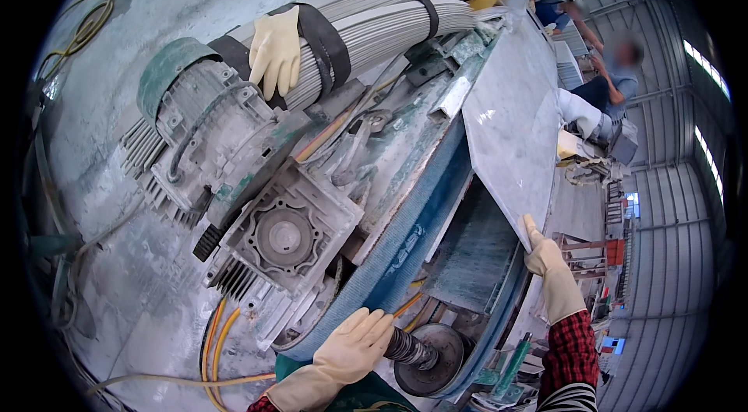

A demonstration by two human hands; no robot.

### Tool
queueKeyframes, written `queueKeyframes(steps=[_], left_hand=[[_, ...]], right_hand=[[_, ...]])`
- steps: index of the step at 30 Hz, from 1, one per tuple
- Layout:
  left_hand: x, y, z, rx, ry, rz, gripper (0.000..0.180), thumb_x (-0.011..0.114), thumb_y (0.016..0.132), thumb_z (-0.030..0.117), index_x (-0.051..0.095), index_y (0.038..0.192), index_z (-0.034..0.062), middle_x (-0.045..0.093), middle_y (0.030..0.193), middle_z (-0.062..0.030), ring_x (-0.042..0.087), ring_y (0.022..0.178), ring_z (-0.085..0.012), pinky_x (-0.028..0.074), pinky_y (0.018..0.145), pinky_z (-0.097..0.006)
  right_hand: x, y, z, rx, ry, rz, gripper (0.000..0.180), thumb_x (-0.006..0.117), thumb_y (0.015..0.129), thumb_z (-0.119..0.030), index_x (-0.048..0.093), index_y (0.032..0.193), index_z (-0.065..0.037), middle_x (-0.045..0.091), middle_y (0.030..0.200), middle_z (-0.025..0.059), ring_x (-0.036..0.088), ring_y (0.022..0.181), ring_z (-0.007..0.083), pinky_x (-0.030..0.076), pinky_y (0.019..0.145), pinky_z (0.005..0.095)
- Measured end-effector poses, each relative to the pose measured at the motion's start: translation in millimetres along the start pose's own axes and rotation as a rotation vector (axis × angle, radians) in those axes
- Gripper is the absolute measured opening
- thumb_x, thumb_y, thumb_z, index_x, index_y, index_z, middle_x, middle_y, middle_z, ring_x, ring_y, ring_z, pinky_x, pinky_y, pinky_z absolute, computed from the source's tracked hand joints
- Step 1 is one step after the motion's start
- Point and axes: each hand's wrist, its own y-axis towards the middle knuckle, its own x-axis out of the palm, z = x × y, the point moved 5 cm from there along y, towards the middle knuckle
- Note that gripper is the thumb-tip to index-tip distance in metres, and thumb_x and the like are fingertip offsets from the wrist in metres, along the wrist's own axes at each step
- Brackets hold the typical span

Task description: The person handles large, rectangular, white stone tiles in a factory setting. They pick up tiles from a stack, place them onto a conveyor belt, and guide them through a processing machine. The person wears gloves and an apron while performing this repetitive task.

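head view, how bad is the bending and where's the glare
Head view: strong fisheye bend, so the stone slab and blue belt curve, with black corners around the circle; daylight glares off the slab's top and the roof windows; the right hand and left hand look sharp.

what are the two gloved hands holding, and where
The right hand grips the pale stone slab at its near pointed corner. The left hand rests flat on the machine's blue belt, holding nothing.
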Motion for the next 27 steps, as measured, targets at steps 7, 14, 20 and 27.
queueKeyframes(steps=[7, 14, 20, 27], left_hand=[[2, -1, 6, 0.083, -0.031, 0.004, 0.041, 0.070, 0.075, 0.015, 0.072, 0.111, -0.0043, 0.067, 0.124, -0.0170, 0.062, 0.120, -0.0344, 0.047, 0.108, -0.049], [-9, -1, 17, 0.125, -0.067, -0.045, 0.038, 0.071, 0.074, 0.012, 0.072, 0.109, -0.0025, 0.067, 0.120, -0.0154, 0.062, 0.114, -0.0343, 0.049, 0.099, -0.048], [-31, 0, 28, 0.186, -0.139, -0.013, 0.033, 0.074, 0.077, 0.008, 0.070, 0.109, -0.0014, 0.065, 0.116, -0.0156, 0.062, 0.107, -0.0363, 0.050, 0.090, -0.047], [-72, 34, 56, 0.186, -0.081, -0.076, 0.031, 0.073, 0.076, 0.002, 0.067, 0.106, -0.0031, 0.063, 0.106, -0.0178, 0.058, 0.088, -0.0373, 0.045, 0.076, -0.045]], right_hand=[[45, -23, -28, 0.026, 0.087, 0.133, 0.095, 0.051, 0.088, 0.000, 0.010, 0.169, -0.029, 0.049, 0.157, 0.0187, 0.067, 0.117, 0.0435, 0.054, 0.098, 0.0500], [117, -1, -53, 0.027, 0.175, 0.309, 0.080, 0.041, 0.098, -0.003, 0.013, 0.170, -0.026, 0.025, 0.174, 0.0099, 0.043, 0.149, 0.0361, 0.046, 0.114, 0.0432], [151, -48, -80, 0.018, 0.262, 0.312, 0.068, 0.040, 0.105, -0.015, 0.016, 0.169, -0.016, 0.027, 0.170, 0.0208, 0.036, 0.151, 0.0429, 0.035, 0.124, 0.0501], [199, -152, -141, -0.062, 0.113, 0.654, 0.063, 0.050, 0.099, -0.013, 0.034, 0.159, -0.003, 0.046, 0.153, 0.0281, 0.050, 0.133, 0.0473, 0.046, 0.108, 0.0550]])
